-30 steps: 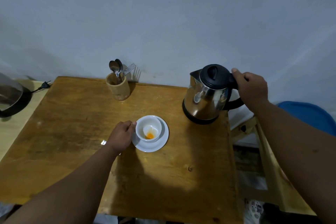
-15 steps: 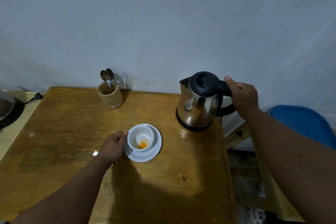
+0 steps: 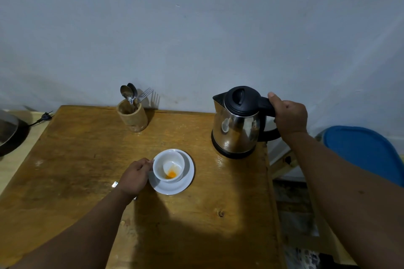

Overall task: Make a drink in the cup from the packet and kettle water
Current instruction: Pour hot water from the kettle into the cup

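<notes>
Head view: left hand (image 3: 134, 176) pinches cup (image 3: 168, 166) handle to steady it; right hand (image 3: 288, 116) wraps kettle (image 3: 237, 124) handle, ready to pour.

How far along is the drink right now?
Done: orange powder already lies in the bottom of the white cup, which sits on its saucer. In hand: the left hand steadies the cup at its handle side, and the right hand grips the steel kettle by its black handle; the kettle looks upright. Left: pour the water, since the cup shows no liquid, and probably stir.
</notes>
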